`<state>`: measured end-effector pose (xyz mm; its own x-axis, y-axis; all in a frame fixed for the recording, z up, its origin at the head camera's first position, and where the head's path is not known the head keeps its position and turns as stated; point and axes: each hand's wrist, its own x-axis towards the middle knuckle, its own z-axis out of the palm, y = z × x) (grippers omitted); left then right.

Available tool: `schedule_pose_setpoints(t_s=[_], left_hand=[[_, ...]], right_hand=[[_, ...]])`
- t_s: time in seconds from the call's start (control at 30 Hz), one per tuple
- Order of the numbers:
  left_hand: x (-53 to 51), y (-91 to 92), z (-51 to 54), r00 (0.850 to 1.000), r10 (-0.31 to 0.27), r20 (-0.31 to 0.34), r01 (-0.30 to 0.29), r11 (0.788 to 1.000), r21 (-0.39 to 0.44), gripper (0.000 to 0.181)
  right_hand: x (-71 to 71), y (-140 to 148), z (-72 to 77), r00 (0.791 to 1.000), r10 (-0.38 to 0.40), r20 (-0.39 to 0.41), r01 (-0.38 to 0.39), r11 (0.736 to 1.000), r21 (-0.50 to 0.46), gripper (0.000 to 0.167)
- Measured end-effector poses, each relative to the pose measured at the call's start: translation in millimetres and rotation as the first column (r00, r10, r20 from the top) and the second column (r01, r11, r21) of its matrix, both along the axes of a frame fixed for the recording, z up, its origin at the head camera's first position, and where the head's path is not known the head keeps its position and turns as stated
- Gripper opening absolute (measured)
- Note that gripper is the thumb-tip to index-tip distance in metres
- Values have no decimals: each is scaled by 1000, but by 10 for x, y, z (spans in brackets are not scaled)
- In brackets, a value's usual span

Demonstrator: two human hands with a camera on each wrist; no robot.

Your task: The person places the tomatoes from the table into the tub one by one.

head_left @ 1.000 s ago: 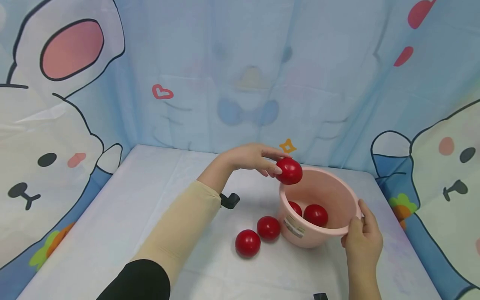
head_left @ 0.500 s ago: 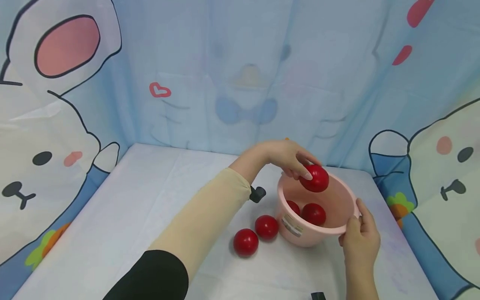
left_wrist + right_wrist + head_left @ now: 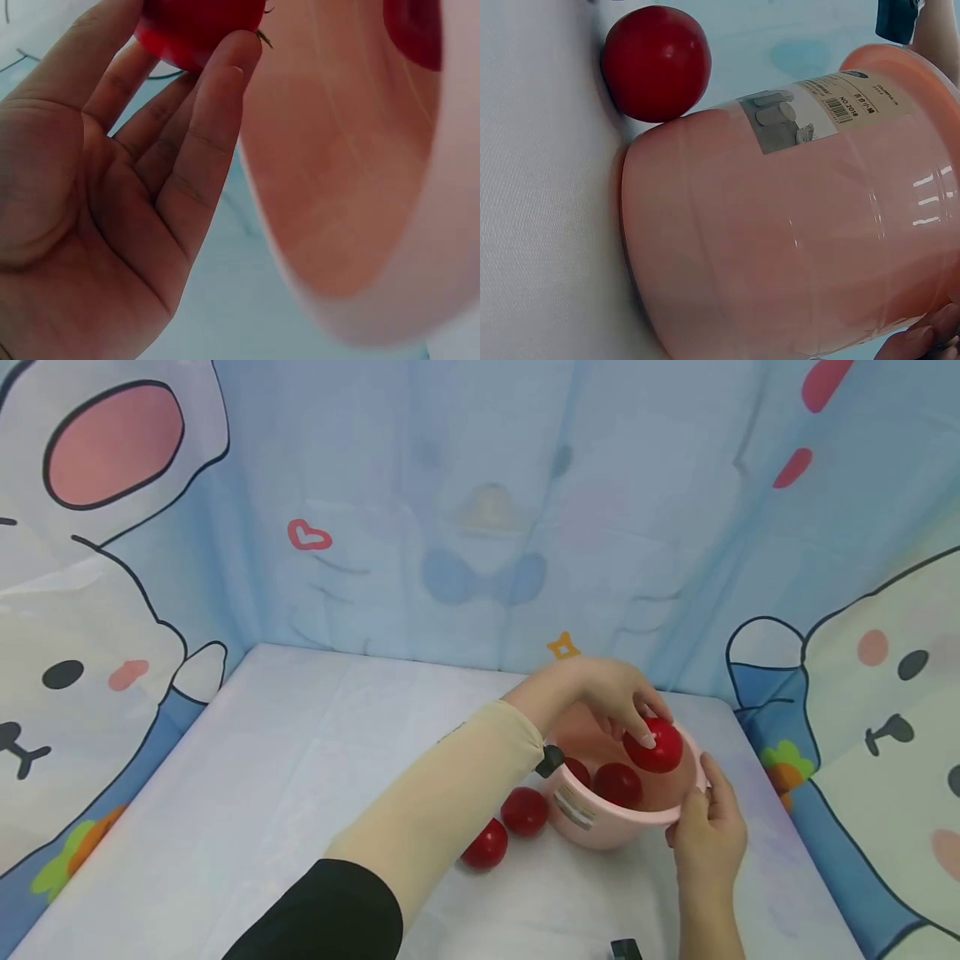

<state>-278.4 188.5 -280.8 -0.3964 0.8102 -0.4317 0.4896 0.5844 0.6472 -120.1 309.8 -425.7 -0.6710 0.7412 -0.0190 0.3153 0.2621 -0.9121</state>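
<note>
My left hand point(image 3: 611, 689) pinches a red tomato point(image 3: 656, 747) between thumb and fingers, inside the upper part of a pink plastic bucket point(image 3: 600, 837). A bit of green stem shows on this tomato point(image 3: 199, 30) in the left wrist view. My right hand point(image 3: 708, 835) grips the bucket's rim at its right side. Down in the bucket lie a tomato point(image 3: 617, 785) and another tomato point(image 3: 576, 770), partly hidden by the near wall. Outside, one tomato point(image 3: 524, 812) sits close against the bucket's left side. Nearer my left sleeve is a further tomato point(image 3: 487, 845), partly covered by the forearm.
A white cloth covers the table point(image 3: 337, 735). Behind it hangs a blue curtain point(image 3: 375, 593) with cartoon figures, which also runs along both sides. A printed label point(image 3: 817, 112) is stuck on the bucket's wall. Dark straps or mounts point(image 3: 550, 761) show at the wrists.
My left hand has carried the tomato rightward and down, from the bucket's left rim into its opening. My right hand keeps its grip on the rim. The whole view has shifted slightly.
</note>
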Motion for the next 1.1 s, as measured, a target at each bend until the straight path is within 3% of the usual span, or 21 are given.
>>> schedule_pose_setpoints(t_s=[0.27, 0.53, 0.93, 1.1], left_hand=[[87, 150, -72, 1000, -17, -24, 16, 998, -58, 51], [110, 170, -146, 999, 15, 42, -10, 992, -123, 47], [161, 179, -177, 986, 88, 143, -72, 991, -111, 44], [144, 179, -198, 985, 76, 155, -63, 994, -88, 43]], right_hand=[[25, -50, -2, 1000, 17, -24, -17, 1000, -17, 47], [13, -100, 4, 999, 40, -18, -41, 999, -34, 46], [21, -116, 14, 999, 44, -17, -45, 999, -11, 46], [20, -113, -6, 998, 52, -25, -52, 999, 14, 46]])
